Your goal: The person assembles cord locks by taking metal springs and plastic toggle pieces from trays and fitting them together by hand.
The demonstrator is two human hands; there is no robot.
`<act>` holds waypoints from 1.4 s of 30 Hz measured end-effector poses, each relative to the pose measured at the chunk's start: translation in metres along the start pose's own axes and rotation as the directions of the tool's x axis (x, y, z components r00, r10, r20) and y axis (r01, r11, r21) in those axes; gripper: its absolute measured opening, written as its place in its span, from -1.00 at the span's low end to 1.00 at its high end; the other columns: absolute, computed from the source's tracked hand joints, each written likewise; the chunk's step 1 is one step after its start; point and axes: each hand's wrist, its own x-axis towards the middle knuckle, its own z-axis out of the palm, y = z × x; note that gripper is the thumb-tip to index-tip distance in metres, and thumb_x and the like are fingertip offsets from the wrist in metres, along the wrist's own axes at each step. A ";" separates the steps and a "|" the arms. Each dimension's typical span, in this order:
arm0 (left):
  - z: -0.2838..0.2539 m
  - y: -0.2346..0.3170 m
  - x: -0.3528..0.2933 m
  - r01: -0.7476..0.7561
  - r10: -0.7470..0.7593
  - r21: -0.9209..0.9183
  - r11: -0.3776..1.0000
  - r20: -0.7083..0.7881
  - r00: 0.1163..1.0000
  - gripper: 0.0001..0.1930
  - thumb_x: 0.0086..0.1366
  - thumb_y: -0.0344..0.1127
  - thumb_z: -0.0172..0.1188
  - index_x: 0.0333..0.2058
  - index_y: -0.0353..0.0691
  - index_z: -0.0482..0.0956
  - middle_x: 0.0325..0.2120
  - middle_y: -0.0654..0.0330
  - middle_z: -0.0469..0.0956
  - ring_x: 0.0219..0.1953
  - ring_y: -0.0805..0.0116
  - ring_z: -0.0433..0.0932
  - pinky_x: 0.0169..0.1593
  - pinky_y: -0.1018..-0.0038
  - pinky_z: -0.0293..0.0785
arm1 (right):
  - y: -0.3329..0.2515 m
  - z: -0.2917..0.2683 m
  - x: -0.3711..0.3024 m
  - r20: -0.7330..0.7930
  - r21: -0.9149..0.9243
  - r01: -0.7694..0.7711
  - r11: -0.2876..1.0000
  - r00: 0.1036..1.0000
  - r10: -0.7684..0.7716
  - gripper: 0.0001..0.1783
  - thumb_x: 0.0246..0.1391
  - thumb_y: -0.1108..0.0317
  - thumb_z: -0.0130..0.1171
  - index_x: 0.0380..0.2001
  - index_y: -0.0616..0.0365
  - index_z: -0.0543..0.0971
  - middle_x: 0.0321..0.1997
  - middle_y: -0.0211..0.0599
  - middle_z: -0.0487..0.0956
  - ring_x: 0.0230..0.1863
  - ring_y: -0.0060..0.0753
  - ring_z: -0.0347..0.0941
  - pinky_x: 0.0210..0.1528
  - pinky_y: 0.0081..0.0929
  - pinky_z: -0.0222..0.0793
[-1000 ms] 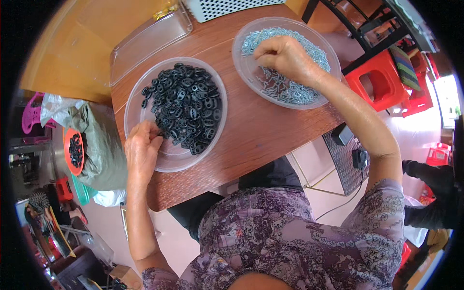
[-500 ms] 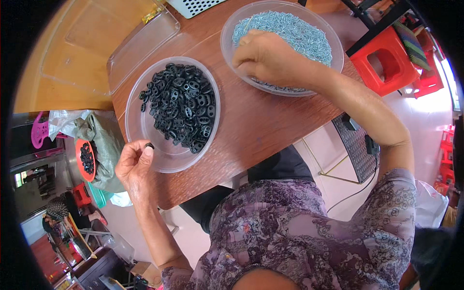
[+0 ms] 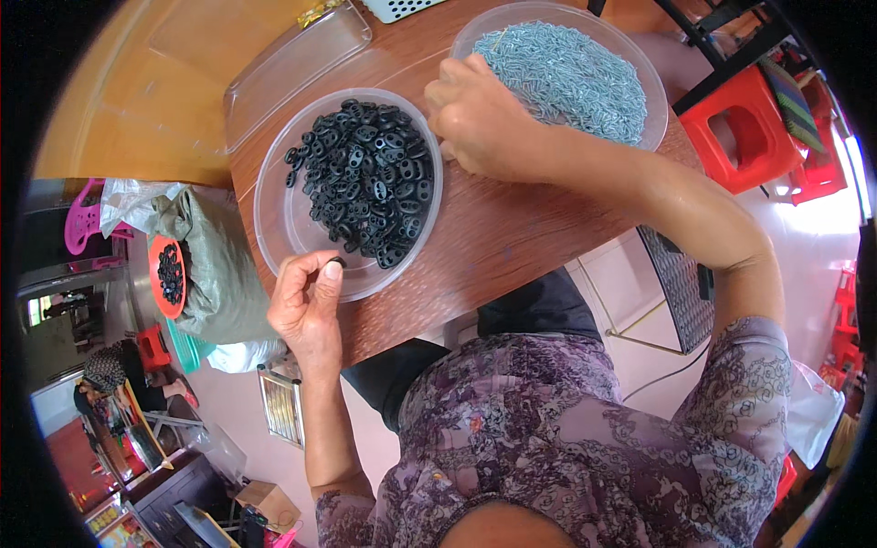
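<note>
- Pinching a small glossy black piece [image 3: 337, 261] between thumb and forefinger, the left hand [image 3: 309, 310] is at the near-left rim of the round, clear plastic tub [image 3: 279, 215], the landmark here.
- Heaped inside the tub are many black oval pieces [image 3: 370, 183] with paired holes.
- Right of the tub, just beside its rim, is the right hand [image 3: 484, 123], its fingers curled in and narrow; the fingertips are hidden, so I cannot tell whether it holds anything.
- Beyond that hand, to the tub's upper right, stands a second round, clear plastic basin [image 3: 655, 105] full of slim silvery-blue metal pieces [image 3: 575, 78].
- Beneath the tub lies a reddish-brown wood-grain worktop [image 3: 512, 224].
- Behind the tub rests a clear rectangular plastic tray [image 3: 297, 73].
- Left of the tub, off the worktop, an orange round bowl [image 3: 174, 311] carries more black pieces, against a grey-green sack [image 3: 219, 265].
</note>
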 end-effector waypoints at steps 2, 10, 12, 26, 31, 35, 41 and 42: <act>0.004 0.001 0.000 -0.126 0.125 0.144 0.982 0.017 0.992 -0.88 0.11 -0.44 0.23 -0.40 -0.37 0.55 -0.51 0.28 0.44 -0.40 0.51 0.38 -0.25 0.62 0.30 | 0.001 0.005 0.002 0.005 0.006 -0.019 1.000 1.000 0.019 -0.88 -0.41 0.37 0.27 -0.69 0.17 0.57 -0.48 -0.32 0.42 -0.24 -0.24 0.27 -0.14 -0.31 0.10; 0.004 -0.005 0.000 -0.212 0.227 0.271 0.939 -0.027 0.973 -0.92 0.14 -0.46 0.20 -0.40 -0.36 0.55 -0.51 0.25 0.44 -0.45 0.49 0.39 -0.35 0.60 0.32 | 0.006 0.013 0.002 0.086 0.053 -0.031 0.998 0.996 0.026 -0.93 -0.38 0.41 0.23 -0.70 0.14 0.55 -0.51 -0.33 0.43 -0.26 -0.25 0.27 -0.14 -0.28 0.06; 0.002 -0.005 0.000 -0.238 0.250 0.283 0.929 -0.007 0.968 -0.90 0.13 -0.45 0.21 -0.40 -0.36 0.54 -0.51 0.23 0.45 -0.45 0.47 0.40 -0.34 0.59 0.33 | 0.006 0.011 0.004 0.120 0.059 -0.018 0.998 0.993 0.011 -0.97 -0.36 0.47 0.19 -0.69 0.12 0.54 -0.51 -0.35 0.42 -0.27 -0.25 0.26 -0.15 -0.28 0.05; 0.001 -0.012 -0.001 -0.311 0.336 0.305 0.900 -0.029 0.942 -0.91 0.08 -0.48 0.23 -0.43 -0.35 0.53 -0.53 0.17 0.47 -0.49 0.37 0.43 -0.39 0.53 0.35 | 0.010 0.005 0.006 0.181 0.065 0.031 0.997 0.983 -0.042 -0.94 -0.28 0.51 0.13 -0.62 0.11 0.56 -0.46 -0.33 0.47 -0.23 -0.23 0.29 -0.13 -0.21 0.05; -0.004 -0.026 0.003 -0.342 0.432 0.438 0.831 -0.122 0.894 -0.92 0.10 -0.48 0.22 -0.42 -0.34 0.53 -0.54 0.15 0.46 -0.49 0.31 0.43 -0.41 0.50 0.35 | 0.011 0.003 0.004 0.191 0.092 -0.003 0.996 0.981 -0.015 -0.91 -0.27 0.50 0.20 -0.58 0.05 0.57 -0.45 -0.39 0.44 -0.22 -0.27 0.25 -0.10 -0.27 0.03; -0.003 -0.026 0.002 -0.372 0.466 0.446 0.814 -0.120 0.876 -0.92 0.12 -0.46 0.22 -0.42 -0.35 0.53 -0.55 0.15 0.46 -0.51 0.31 0.43 -0.42 0.49 0.35 | 0.013 0.000 0.001 0.199 0.159 -0.014 0.987 0.980 -0.018 -0.92 -0.28 0.48 0.21 -0.59 0.06 0.57 -0.45 -0.40 0.45 -0.22 -0.26 0.25 -0.09 -0.26 0.03; -0.006 -0.025 0.002 -0.377 0.461 0.442 0.814 -0.097 0.882 -0.91 0.12 -0.46 0.22 -0.42 -0.36 0.53 -0.56 0.15 0.46 -0.52 0.31 0.43 -0.42 0.49 0.36 | 0.008 0.006 0.002 0.126 0.058 0.120 0.991 0.984 -0.126 -0.96 -0.26 0.47 0.16 -0.65 0.07 0.54 -0.47 -0.39 0.44 -0.23 -0.29 0.25 -0.09 -0.24 0.05; -0.007 -0.026 0.002 -0.388 0.465 0.433 0.814 -0.085 0.881 -0.91 0.12 -0.45 0.22 -0.43 -0.36 0.53 -0.56 0.15 0.46 -0.52 0.31 0.43 -0.43 0.49 0.36 | 0.006 0.005 0.003 0.131 0.023 0.136 0.990 0.982 -0.137 -0.96 -0.25 0.47 0.15 -0.66 0.08 0.53 -0.48 -0.39 0.43 -0.23 -0.29 0.25 -0.09 -0.24 0.06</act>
